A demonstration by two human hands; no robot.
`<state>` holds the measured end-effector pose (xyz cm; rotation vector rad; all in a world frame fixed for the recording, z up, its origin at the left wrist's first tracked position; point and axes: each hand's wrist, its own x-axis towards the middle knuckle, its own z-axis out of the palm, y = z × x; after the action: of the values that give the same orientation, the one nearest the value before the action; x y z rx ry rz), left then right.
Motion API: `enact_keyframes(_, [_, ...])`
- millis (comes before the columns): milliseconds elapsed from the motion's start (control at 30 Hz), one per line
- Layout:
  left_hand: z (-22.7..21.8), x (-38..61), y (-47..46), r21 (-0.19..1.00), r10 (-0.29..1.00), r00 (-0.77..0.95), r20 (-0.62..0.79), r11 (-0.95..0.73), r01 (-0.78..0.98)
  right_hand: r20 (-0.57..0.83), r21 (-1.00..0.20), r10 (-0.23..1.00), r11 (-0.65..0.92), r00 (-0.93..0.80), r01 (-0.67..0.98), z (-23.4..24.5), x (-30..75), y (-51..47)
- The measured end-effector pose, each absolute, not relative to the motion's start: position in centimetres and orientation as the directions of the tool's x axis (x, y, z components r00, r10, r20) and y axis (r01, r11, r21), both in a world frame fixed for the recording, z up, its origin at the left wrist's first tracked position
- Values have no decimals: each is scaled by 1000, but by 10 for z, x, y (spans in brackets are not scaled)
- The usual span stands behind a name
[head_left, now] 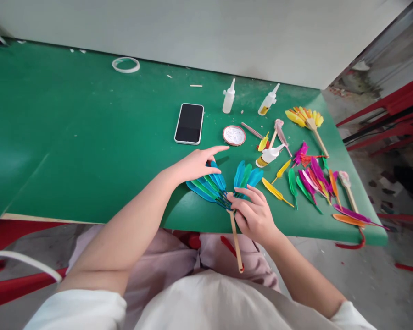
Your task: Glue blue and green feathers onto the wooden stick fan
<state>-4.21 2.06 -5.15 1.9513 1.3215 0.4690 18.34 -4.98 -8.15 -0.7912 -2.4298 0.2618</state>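
Note:
A fan of blue and green feathers [209,185] on a thin wooden stick [236,243] lies at the front edge of the green table [72,146]. My left hand [196,162] rests flat on the fan's left feathers, fingers stretched out and index pointing right. My right hand [253,213] pinches the stick where the feathers meet, fingers curled round it. More blue and green feathers [246,176] fan out just above that hand.
A black phone [189,123] lies face up mid-table, with a small round dish of white stuff [234,135] beside it. Glue bottles [229,96] stand behind. Loose coloured feathers [309,181] and a finished yellow feather fan [306,119] lie at the right. A tape ring [125,65] sits far back.

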Motion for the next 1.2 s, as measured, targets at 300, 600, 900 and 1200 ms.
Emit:
enact_keyframes(300, [-53, -42, 20, 742, 906, 414, -83, -221, 632, 433, -319, 597, 802, -675, 505, -79, 181, -49])
enact_keyframes(600, [-54, -42, 21, 734, 901, 425, -83, -233, 638, 441, -290, 594, 804, -673, 519, -80, 177, -49])
enact_keyframes(900, [-53, -42, 21, 741, 906, 413, -95, -213, 637, 483, -371, 638, 769, -600, 520, -79, 179, -47])
enact_keyframes(1200, [-57, -44, 23, 786, 908, 414, -63, -211, 581, 503, -333, 607, 793, -616, 510, -79, 182, -50])
